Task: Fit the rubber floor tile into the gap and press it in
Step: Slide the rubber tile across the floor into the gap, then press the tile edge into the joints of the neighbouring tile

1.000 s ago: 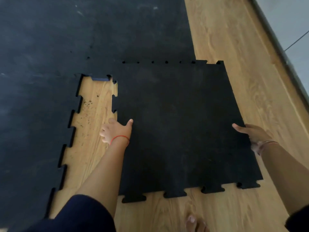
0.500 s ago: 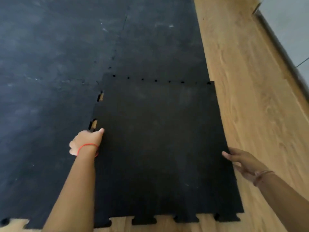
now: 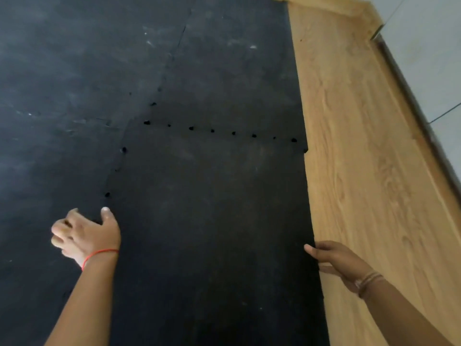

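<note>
Place: indoor room, gym-like or home workout area
Floor: interlocking black rubber mats (image 3: 99, 71) over wood-look flooring (image 3: 361, 171)
Edge: pale wall (image 3: 436, 58) with dark skirting

The rubber tile (image 3: 212, 233) runs off the bottom edge; the left hand (image 3: 86, 234) hides its left rim there.

Tile (image 3: 212, 221) lies between laid mats (image 3: 62, 121) left and wooden floor (image 3: 361, 171) right.

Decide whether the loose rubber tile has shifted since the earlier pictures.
Yes. The loose tile slid left against the laid mat, covering the wood strip that showed between them.
</note>
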`<state>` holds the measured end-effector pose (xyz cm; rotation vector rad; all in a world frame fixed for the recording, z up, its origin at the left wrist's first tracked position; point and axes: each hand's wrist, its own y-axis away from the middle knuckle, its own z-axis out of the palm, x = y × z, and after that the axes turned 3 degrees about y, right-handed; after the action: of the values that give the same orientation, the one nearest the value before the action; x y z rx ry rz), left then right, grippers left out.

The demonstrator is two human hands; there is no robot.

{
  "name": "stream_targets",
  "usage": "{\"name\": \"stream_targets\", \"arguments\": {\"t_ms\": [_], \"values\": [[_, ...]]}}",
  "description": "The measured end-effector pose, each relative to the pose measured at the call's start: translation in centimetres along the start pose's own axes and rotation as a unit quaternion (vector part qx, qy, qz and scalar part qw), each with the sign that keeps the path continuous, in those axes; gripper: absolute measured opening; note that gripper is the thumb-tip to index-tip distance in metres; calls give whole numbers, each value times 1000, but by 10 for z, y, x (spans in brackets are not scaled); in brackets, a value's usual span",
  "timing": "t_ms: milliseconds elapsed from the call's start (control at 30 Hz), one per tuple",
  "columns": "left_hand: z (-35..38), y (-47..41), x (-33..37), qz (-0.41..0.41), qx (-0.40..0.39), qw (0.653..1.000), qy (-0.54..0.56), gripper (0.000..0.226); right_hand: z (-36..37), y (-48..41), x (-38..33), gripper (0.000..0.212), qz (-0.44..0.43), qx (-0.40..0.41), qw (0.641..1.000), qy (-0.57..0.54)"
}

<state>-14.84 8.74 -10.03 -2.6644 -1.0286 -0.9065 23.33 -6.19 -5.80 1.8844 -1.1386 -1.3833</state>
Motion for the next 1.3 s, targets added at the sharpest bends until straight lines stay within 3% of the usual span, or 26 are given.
{"name": "stream_targets", "arguments": {"t_ms": [67, 167, 300, 467, 567, 733, 900, 1000, 1133, 1300], "values": [[6, 4, -3, 35, -32, 999, -9, 56, -10, -17, -18, 68, -43, 60, 988, 133], [12, 11, -7, 109, -56, 992, -37, 64, -11, -43, -71, 71, -165, 152, 940, 255], [22, 39, -17, 175, -81, 978, -77, 88, 10, -90, -152, 79, -266, 153, 874, 378], [43, 72, -35, 221, -128, 953, -161, 93, 56, -142, -244, 89, -302, 139, 784, 524], [44, 67, -33, 225, -119, 948, -191, 88, 78, -161, -265, 89, -277, 138, 784, 537], [40, 67, -39, 225, -108, 947, -200, 83, 89, -157, -245, 78, -327, 214, 818, 423], [37, 67, -46, 243, -86, 943, -211, 81, 88, -149, -211, 71, -352, 236, 768, 480], [36, 68, -44, 237, -90, 945, -205, 80, 89, -146, -222, 72, -323, 207, 800, 461], [36, 60, -39, 231, -98, 947, -201, 83, 96, -142, -220, 76, -312, 222, 803, 456], [30, 33, -32, 243, -96, 945, -197, 84, 101, -132, -225, 90, -226, 266, 739, 576]]}}
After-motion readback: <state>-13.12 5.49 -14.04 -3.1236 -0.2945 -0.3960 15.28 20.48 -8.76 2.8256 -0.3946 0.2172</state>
